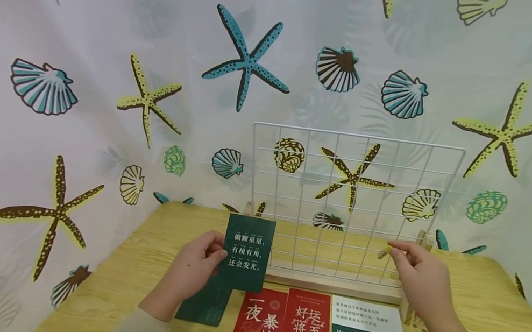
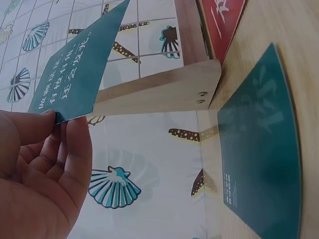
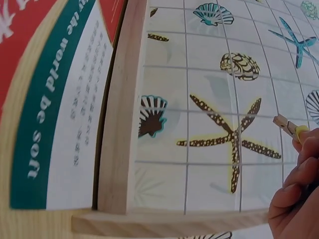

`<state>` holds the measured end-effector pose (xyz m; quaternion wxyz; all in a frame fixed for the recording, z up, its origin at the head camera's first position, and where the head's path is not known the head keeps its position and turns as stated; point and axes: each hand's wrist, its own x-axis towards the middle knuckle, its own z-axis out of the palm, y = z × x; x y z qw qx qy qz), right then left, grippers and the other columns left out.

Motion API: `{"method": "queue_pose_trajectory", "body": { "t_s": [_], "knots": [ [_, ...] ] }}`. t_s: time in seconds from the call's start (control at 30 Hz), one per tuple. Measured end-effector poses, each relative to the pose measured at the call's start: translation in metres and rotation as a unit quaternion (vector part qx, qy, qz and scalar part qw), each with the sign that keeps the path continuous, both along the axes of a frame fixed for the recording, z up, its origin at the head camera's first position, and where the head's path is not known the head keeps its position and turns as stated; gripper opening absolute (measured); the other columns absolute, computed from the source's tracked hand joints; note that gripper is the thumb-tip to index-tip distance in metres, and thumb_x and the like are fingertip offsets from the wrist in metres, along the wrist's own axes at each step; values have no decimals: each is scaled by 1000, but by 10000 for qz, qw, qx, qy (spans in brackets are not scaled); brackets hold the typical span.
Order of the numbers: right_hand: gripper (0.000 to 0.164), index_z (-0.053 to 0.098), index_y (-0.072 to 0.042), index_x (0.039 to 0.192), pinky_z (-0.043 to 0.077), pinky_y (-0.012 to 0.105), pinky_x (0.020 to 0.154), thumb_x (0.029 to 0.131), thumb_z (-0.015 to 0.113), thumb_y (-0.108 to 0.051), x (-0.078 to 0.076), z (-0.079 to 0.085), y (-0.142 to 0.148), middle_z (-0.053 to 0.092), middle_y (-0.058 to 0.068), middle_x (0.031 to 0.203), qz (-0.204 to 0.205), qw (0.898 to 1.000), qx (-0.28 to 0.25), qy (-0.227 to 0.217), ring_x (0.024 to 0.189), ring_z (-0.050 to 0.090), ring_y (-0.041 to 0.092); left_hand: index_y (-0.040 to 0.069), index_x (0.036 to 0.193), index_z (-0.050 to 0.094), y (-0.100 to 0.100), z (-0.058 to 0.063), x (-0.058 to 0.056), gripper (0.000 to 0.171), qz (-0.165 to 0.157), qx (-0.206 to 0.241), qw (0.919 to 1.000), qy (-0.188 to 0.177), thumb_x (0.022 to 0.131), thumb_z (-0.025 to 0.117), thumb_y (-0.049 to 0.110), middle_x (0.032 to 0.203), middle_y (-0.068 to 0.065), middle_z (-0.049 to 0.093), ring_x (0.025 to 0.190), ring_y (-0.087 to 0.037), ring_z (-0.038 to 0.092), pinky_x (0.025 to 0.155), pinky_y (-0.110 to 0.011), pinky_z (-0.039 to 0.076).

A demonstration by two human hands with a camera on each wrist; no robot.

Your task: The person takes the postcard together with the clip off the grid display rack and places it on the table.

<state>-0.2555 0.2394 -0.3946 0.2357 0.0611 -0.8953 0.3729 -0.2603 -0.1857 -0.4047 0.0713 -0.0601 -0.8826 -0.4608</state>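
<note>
In the head view my left hand (image 1: 198, 259) pinches a dark green card (image 1: 248, 253) with white writing by its left edge. The left wrist view shows the thumb on the face of that card (image 2: 79, 67) and the fingers behind it. On the right, my right hand (image 1: 422, 277) pinches a small wooden clothespin (image 1: 383, 252) with a bit of yellow at the fingertips. The clothespin (image 3: 285, 125) points toward the white wire grid (image 1: 327, 180), which stands upright in a wooden base (image 1: 331, 282). Card and clothespin are both in front of the grid in the head view.
Another green card (image 1: 205, 305) lies on the wood-grain table (image 1: 114, 263) below my left hand. Red cards (image 1: 306, 327) and a white and green card (image 1: 367, 323) lie before the base. A patterned curtain (image 1: 281, 21) hangs behind. More clothespins (image 1: 419, 321) lie by my right wrist.
</note>
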Motion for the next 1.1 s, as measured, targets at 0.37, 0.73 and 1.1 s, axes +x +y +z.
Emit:
{"method": "queue_pose_trajectory", "body": {
  "t_s": [0.37, 0.73, 1.1],
  "knots": [
    [36, 71, -11, 119, 33, 30, 38, 104, 56, -40, 12, -10, 27, 52, 5, 64, -300, 9989, -130, -324, 42, 40, 17, 6, 124, 60, -21, -1, 2, 20, 60, 83, 9999, -73, 104, 57, 9, 100, -8, 60, 76, -21, 62, 70, -36, 56],
    [49, 67, -9, 127, 34, 34, 40, 105, 50, -49, 21, -19, 57, 57, 5, 69, -580, 9956, -109, -730, 49, 46, 20, 4, 128, 57, -48, -3, 3, 24, 167, 73, 9997, -136, 105, 54, 9, 102, -10, 60, 76, -20, 63, 72, -37, 57],
    [53, 64, -6, 131, 35, 35, 41, 106, 46, -49, 33, -23, 78, 58, 5, 70, -673, 9921, 23, -1062, 49, 46, 21, 2, 128, 55, -70, -7, 4, 23, 341, 37, 9992, -211, 106, 50, 7, 100, -11, 59, 77, -22, 62, 71, -35, 57]
  ]
}}
